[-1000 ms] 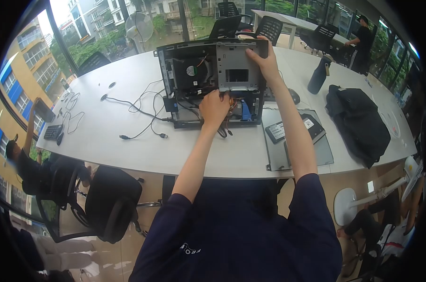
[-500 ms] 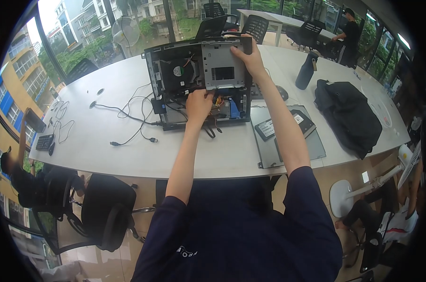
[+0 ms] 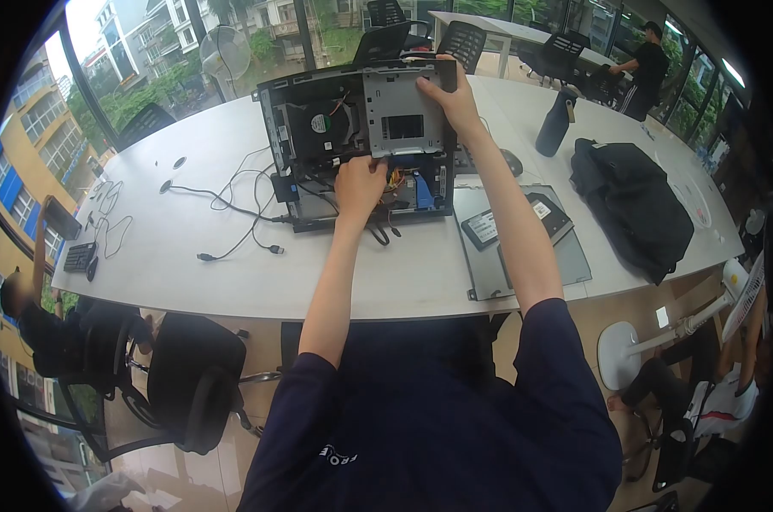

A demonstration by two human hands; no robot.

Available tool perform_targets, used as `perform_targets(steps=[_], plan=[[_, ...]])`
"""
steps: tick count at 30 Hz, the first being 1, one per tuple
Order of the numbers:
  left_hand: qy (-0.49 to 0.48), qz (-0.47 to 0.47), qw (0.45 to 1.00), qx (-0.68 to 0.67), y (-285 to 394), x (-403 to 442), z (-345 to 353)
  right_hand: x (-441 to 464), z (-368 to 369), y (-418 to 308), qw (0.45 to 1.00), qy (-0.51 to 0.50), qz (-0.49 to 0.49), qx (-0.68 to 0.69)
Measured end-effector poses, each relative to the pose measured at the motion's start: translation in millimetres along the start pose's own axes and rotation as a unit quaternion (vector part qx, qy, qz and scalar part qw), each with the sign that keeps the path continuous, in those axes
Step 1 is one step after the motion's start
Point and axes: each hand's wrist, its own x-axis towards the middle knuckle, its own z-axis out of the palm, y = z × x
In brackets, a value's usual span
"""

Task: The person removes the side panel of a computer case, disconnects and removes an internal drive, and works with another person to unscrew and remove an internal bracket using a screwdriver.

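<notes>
An opened computer case (image 3: 305, 188) stands on the white table, with a fan, wires and a blue plastic part (image 3: 424, 193) showing inside. My right hand (image 3: 453, 98) grips the top right corner of its grey metal bracket (image 3: 395, 90), the thumb on the front face. Just below the bracket, my left hand (image 3: 359, 183) reaches into the case with its fingers bent together; what they hold, if anything, is hidden. Beside the case on the right lie a flat metal panel (image 3: 574, 256) and on it drives (image 3: 482, 229), partly behind my right forearm.
On the right are a dark bottle (image 3: 557, 124) and a black bag (image 3: 630, 205). Loose cables (image 3: 241, 243) spread left of the case. A keyboard (image 3: 80, 256) lies farther left. People are at the left, right and far back; chairs (image 3: 194, 380) surround the table.
The view has shifted, moving the scene leftward in the picture. My left hand has moved slightly up and left relative to the case; my right hand keeps its grip on the corner.
</notes>
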Motion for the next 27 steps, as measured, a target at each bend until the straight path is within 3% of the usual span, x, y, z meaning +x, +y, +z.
perform_targets(steps=[27], plan=[[0.02,0.006,1.0,0.0,4.6,-5.3,0.6,-1.0,-1.2,2.4,0.999,-0.007,-0.012,0.029]])
